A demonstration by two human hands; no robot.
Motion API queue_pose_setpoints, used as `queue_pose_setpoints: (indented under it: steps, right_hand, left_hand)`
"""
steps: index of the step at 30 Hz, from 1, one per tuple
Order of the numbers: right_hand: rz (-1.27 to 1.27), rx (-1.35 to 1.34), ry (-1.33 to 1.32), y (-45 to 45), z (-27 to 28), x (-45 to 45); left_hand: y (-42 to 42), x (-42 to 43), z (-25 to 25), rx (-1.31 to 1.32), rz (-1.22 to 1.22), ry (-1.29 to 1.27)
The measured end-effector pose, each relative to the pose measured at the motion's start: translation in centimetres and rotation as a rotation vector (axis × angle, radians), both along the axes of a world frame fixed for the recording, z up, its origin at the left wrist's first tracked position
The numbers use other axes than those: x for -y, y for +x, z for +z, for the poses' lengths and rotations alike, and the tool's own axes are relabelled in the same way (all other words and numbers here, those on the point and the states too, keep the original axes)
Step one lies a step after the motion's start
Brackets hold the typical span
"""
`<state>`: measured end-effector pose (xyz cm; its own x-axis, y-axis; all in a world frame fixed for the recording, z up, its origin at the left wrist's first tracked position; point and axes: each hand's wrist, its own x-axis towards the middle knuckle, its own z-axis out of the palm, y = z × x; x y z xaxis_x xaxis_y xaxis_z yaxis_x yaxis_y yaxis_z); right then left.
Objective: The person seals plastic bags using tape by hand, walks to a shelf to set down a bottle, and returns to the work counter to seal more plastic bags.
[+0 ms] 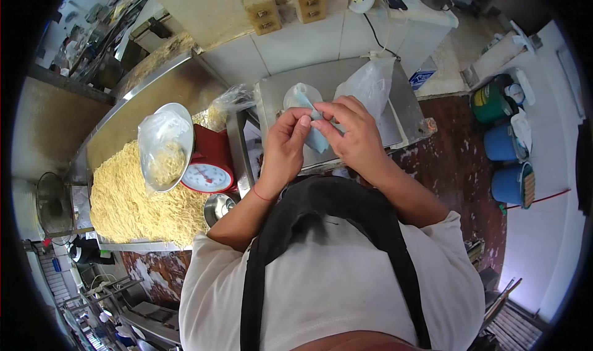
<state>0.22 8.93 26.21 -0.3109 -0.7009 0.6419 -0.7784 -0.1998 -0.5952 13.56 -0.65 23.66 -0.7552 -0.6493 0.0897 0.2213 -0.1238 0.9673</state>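
Note:
In front of my chest, over a metal counter (pixel 278 88), both hands pinch a thin light-blue sheet (pixel 317 142); whether it is plastic or cloth I cannot tell. My left hand (pixel 287 142) grips its near-left side between thumb and fingers. Fingertips of my right hand (pixel 353 131) close on its upper part, close to the left fingertips. Just beyond the hands is a round whitish translucent container (pixel 301 94), partly covered by the blue sheet. A clear plastic bag (pixel 374 85) stands behind my right hand.
Left, yellow noodles (pixel 133 196) heap in a metal tray. Beside them stands a red dial scale (pixel 210 165), its pan (pixel 183 113) bearing a plastic bag of noodles (pixel 165 159). A metal bowl (pixel 216 209) sits near my left forearm. Blue buckets (pixel 508 184) line the right wall.

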Motion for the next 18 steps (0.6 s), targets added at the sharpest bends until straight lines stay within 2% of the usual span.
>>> queue_pose_setpoints:
  steps: [9,15,18]
  right_hand:
    - [0.023,0.292,0.063,0.0,0.6,-0.2]
    - [0.098,0.393,0.113,-0.6,0.1,-0.2]
    - [0.116,0.530,0.193,-0.8,-0.1,-0.5]
  left_hand:
    - [0.6,-0.5,0.7,0.096,-0.016,-0.225]
    - [1.1,-0.1,0.3,0.111,-0.034,-0.176]
    - [1.4,0.6,0.0,0.230,-0.066,-0.211]
